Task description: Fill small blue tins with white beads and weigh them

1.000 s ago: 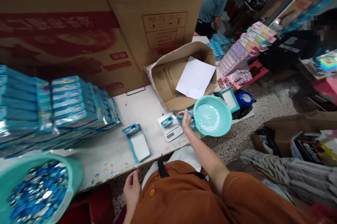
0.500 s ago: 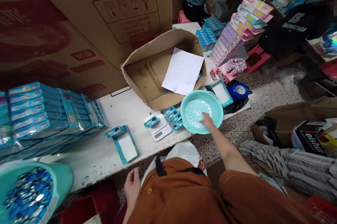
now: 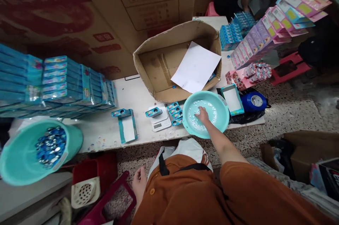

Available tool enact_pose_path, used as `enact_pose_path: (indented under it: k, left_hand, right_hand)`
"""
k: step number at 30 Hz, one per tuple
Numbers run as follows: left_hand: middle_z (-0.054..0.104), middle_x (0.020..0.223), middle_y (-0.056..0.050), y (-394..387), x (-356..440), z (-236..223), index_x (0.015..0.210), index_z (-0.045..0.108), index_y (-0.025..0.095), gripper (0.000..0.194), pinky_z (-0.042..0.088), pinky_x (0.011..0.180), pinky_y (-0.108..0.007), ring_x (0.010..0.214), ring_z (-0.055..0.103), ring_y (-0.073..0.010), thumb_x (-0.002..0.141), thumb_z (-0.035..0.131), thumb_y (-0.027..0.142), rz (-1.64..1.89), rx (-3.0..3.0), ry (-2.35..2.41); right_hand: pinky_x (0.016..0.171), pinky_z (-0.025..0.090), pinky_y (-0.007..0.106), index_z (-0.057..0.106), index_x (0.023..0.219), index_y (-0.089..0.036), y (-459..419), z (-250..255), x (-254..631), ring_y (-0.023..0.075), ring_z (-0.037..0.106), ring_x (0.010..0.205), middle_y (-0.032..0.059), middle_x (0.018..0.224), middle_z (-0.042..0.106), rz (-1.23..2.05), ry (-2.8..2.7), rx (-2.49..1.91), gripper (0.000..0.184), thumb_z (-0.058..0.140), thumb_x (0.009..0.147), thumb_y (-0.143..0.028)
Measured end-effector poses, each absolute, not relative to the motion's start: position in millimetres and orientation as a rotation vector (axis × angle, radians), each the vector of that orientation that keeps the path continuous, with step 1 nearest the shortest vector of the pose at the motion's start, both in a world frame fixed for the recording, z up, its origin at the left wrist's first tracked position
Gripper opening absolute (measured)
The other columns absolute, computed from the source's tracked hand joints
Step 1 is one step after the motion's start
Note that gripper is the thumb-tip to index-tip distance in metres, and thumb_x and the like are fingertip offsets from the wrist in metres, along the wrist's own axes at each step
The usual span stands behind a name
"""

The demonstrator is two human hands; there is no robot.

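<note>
A big printed carton (image 3: 156,10) stands behind my white table (image 3: 127,92), which runs along in front of me. On the table sits a low open cardboard box (image 3: 152,64) with a white sheet (image 3: 197,66) lying tilted in it. To my left are stacks of blue boxes (image 3: 66,85), and nearer me a deep teal tub (image 3: 16,163) holding blue and silver gems (image 3: 51,147). The shallower teal basin (image 3: 224,121) is at the table's front edge, just right of a short row of small blue packs (image 3: 176,114). Beside those is my white scale (image 3: 162,121), with one blue pack (image 3: 153,112) lying on its plate. My left hand (image 3: 139,180) hangs below the table edge by my lap, fingers loosely curled; I can't tell whether they close on anything. My right hand (image 3: 203,115) reaches into the basin, thumb and forefinger a little apart among the small white pieces (image 3: 212,112) scattered over its bottom; I can't tell whether any piece is gripped.
</note>
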State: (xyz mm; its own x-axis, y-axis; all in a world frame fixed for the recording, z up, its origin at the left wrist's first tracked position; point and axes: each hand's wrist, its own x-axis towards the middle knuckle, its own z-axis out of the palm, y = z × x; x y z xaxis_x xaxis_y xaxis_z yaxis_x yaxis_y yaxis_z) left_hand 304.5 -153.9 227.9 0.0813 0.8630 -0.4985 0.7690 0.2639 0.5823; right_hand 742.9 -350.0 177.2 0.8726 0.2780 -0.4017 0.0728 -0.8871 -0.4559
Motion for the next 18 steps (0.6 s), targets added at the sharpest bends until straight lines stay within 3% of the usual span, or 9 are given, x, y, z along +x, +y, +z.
enact_pose_path:
  k: [6, 12, 18]
  left_hand:
    - [0.071, 0.094, -0.012, -183, 318, 238, 0.086, 0.065, 0.017, 0.056, 0.048, 0.087, -0.04, 0.095, 0.063, -0.0281, 0.065, 0.051, 0.067, 0.132, 1.495, 1.703]
    - [0.069, 0.096, -0.012, -189, 350, 260, 0.086, 0.064, 0.016, 0.056, 0.046, 0.087, -0.038, 0.095, 0.061, -0.0276, 0.068, 0.048, 0.066, 0.103, 1.56, 1.637]
    - [0.068, 0.089, -0.008, -181, 370, 271, 0.085, 0.063, 0.017, 0.048, 0.046, 0.08, -0.035, 0.084, 0.061, -0.024, 0.074, 0.046, 0.061, 0.099, 1.618, 1.553]
  right_hand:
    - [0.081, 0.041, 0.027, 0.059, 0.106, -0.02, -344, 181, 748, 0.0185, 0.057, 0.09, 0.0075, 0.111, 0.052, 0.702, -0.392, -2.661, 0.026, 0.06, 0.08, -0.021]
    - [0.078, 0.039, 0.025, 0.062, 0.105, -0.017, -352, 184, 751, 0.017, 0.059, 0.085, 0.0096, 0.113, 0.055, 0.791, -0.476, -2.714, 0.024, 0.052, 0.083, -0.014]
    - [0.081, 0.04, 0.026, 0.064, 0.099, -0.014, -357, 183, 755, 0.0189, 0.06, 0.089, 0.011, 0.105, 0.06, 0.801, -0.408, -2.671, 0.023, 0.057, 0.078, -0.013]
